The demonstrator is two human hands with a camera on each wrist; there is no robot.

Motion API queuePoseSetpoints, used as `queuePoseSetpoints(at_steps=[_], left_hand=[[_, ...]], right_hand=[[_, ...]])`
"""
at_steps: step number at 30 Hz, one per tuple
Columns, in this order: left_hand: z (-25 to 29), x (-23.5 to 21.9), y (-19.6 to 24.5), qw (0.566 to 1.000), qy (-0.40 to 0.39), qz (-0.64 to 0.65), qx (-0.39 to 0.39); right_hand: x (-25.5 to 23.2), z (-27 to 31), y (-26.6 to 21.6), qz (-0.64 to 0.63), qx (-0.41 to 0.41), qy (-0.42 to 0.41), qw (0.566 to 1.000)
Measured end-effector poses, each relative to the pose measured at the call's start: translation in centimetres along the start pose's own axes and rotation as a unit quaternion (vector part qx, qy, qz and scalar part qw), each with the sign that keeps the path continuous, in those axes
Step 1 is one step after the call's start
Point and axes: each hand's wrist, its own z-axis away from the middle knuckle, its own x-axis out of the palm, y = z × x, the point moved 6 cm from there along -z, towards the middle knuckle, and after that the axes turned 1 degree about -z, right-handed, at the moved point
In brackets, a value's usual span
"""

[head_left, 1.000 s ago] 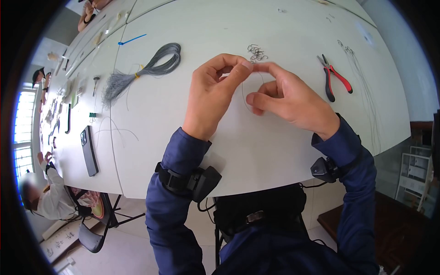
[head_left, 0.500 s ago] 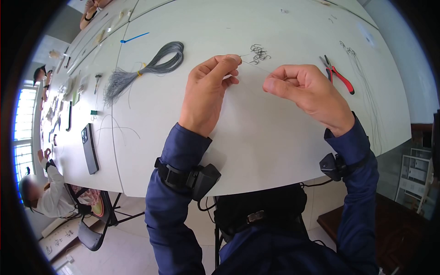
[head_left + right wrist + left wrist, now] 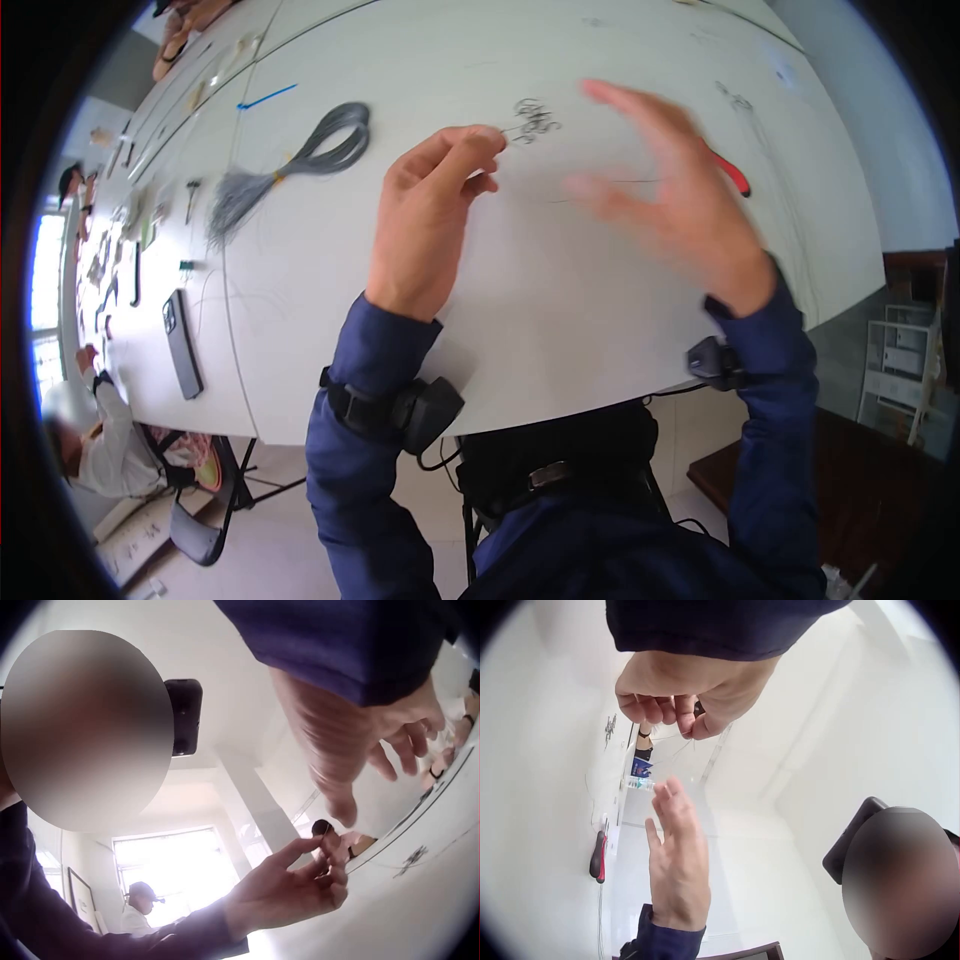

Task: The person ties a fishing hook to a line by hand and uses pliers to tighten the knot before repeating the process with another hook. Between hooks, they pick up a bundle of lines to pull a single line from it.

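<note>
My left hand (image 3: 425, 215) pinches a thin strand (image 3: 692, 742) between thumb and index finger, above the table. Fine ends of it stick out past the fingertips in the left wrist view. Close beyond those fingertips lies a small pile of dark hooks (image 3: 537, 120). To the right, my right hand (image 3: 690, 190) is blurred, its fingers spread and thumb held apart, with nothing gripped. The right wrist view also has its fingers loosely extended. Behind that hand, the red-handled pliers (image 3: 735, 176) are mostly hidden in the head view; the left wrist view has them whole.
A grey bundle of strands (image 3: 340, 140), tied with yellow, lies at the left. Beyond it are a blue tie (image 3: 268, 97) and a phone (image 3: 182, 345). Long loose strands (image 3: 785, 190) run along the right side. Other people sit around the table (image 3: 560, 330).
My right hand has let go of the strand, swung right and upward, and spread its fingers. My left hand keeps its pinch, having shifted slightly left in view.
</note>
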Motion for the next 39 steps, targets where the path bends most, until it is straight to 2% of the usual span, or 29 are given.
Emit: queuePoseSetpoints(at_steps=[2,3,5,8,11,14,18,21,23,25,27,30,32,33,37,39], left_hand=[[0.2,0.3,-0.1,1.0,-0.006,-0.015,0.011],[0.1,0.4,-0.3,1.0,-0.017,-0.012,0.002],[0.2,0.1,-0.5,0.999,-0.032,-0.011,-0.013],[0.1,-0.4,-0.4,1.0,-0.024,-0.017,0.001],[0.0,-0.4,-0.6,1.0,-0.023,-0.008,0.001],[0.1,-0.4,-0.7,1.0,-0.021,0.0,0.001],[0.1,-0.2,-0.8,1.0,-0.013,0.006,-0.005],[0.0,-0.1,-1.0,1.0,-0.01,0.023,-0.017],[0.0,-0.1,-1.0,0.999,-0.008,0.028,-0.018],[0.0,-0.1,-0.9,0.999,-0.008,0.028,-0.016],[-0.1,-0.1,-0.8,1.0,-0.008,0.016,-0.011],[-0.2,-0.4,-0.8,1.0,0.004,-0.008,-0.006],[-0.2,-0.4,-0.9,1.0,0.009,-0.023,-0.001],[-0.1,-0.4,-0.9,1.0,0.008,-0.03,0.003],[0.1,0.1,-0.5,0.996,0.025,-0.082,0.002],[0.1,0.2,-0.6,0.995,0.025,-0.092,0.003]], right_hand=[[3.0,-0.2,-0.8,-0.174,0.04,-0.025,0.984],[4.1,-0.4,-0.6,-0.261,0.116,-0.076,0.955],[6.2,-0.2,-0.6,-0.428,0.257,-0.173,0.849],[6.2,-0.3,0.4,-0.43,0.27,-0.169,0.845],[5.8,-0.4,0.5,-0.405,0.248,-0.123,0.871],[5.4,-0.4,0.3,-0.395,0.274,-0.149,0.864],[6.0,-0.4,0.9,-0.407,0.27,-0.05,0.871],[5.8,-0.3,0.7,-0.398,0.295,-0.067,0.866],[6.3,-0.3,0.9,-0.401,0.265,-0.063,0.875],[6.1,-0.2,1.0,-0.352,0.242,-0.072,0.901],[4.9,-0.2,0.8,-0.249,0.223,-0.095,0.938],[2.5,0.4,0.7,-0.118,0.144,-0.059,0.981],[0.3,0.8,1.1,0.022,0.106,-0.016,0.994],[-0.8,1.1,1.4,0.093,0.086,0.006,0.992],[-3.4,2.8,6.9,0.283,0.156,0.009,0.946],[-3.6,3.6,8.9,0.294,0.209,-0.04,0.932]])
